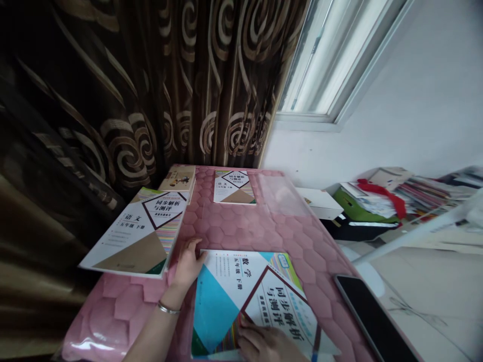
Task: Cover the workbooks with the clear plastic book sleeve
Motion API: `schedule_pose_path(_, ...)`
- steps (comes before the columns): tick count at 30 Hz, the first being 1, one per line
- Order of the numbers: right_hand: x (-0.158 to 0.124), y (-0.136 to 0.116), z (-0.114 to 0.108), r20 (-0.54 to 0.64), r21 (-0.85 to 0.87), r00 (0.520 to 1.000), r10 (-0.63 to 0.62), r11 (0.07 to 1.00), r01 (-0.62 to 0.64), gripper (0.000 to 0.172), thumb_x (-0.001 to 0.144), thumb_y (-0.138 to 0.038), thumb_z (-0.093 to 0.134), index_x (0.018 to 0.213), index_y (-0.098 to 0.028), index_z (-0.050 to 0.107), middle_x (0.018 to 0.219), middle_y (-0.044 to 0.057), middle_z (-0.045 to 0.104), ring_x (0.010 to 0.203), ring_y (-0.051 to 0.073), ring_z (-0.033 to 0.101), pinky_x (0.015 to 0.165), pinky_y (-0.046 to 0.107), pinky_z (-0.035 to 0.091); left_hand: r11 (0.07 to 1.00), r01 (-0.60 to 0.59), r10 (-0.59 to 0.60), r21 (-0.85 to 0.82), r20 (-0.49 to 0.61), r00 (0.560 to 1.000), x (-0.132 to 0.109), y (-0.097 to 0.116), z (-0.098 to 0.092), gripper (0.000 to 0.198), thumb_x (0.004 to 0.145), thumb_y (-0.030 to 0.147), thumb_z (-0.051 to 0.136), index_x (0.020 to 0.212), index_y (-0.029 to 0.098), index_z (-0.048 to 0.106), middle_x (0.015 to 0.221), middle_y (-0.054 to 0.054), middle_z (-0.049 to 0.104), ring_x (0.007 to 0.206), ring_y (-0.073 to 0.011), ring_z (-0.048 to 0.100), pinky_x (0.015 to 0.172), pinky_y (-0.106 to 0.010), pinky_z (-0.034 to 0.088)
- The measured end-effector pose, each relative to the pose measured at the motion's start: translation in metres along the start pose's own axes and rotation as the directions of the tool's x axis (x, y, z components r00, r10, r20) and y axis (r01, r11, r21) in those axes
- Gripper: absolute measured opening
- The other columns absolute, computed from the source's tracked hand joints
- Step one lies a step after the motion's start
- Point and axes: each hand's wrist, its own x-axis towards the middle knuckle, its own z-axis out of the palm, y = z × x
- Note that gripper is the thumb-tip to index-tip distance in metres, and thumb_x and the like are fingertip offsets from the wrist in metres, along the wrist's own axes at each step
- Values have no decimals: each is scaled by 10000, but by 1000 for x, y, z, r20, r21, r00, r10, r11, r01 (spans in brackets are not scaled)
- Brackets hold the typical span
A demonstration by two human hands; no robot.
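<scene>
The blue-and-white workbook (pixel 247 291) lies on the pink tabletop (pixel 236 229), open room beyond its far edge; the left hand (pixel 189 260), fingers loosely parted, is at its corner, the right hand (pixel 264 344) over its cover (whether gripping, I cannot tell).

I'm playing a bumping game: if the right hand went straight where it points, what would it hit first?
Past the math workbook under it, the right hand would probably meet the left forearm near the silver bracelet, though heights are unclear.

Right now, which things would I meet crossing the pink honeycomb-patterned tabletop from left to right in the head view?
White-and-brown paper workbook, bare left hand, blue-and-white paper workbook, black rectangular phone.
</scene>
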Motion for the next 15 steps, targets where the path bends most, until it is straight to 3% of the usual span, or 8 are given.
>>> schedule_pose_path(3,-1,-1,-3,-38,-53,999,-22,998,20,55,872,-146,572,865,-194,597,817,-4,698,720,135,669,524,230,479,1000,-7,7,-15,-19,1000,0,-1,2,235,780,181,606,1013,208,618,1120,-74,655,1113,-211,593,1006,-393,468)
schedule_pose_path(6,1,0,-8,-78,8,997,19,1000,-18,123,894,-133,530,801,-207,563,755,-20,684,642,116,652,493,223,437,1000,-17,16,-22,-27,999,0,-1,2,185,769,180,603,947,223,629,1090,-64,665,1089,-219,605,988,-410,483)
schedule_pose_path(10,5,0,-15,-19,177,981,193,966,-187,147,910,-164,505,793,-227,568,731,-40,691,624,110,660,570,203,446,999,-20,18,-37,-42,999,0,0,1,174,756,177,608,921,224,638,1067,-56,670,1083,-223,605,996,-417,480)
schedule_pose_path(15,16,8,-36,15,263,906,423,873,-412,198,960,-221,405,870,-240,581,694,-31,694,586,130,667,525,214,410,998,14,-16,-62,-40,999,1,0,2,143,789,205,579,917,225,640,1060,-55,670,1070,-203,607,989,-386,480)
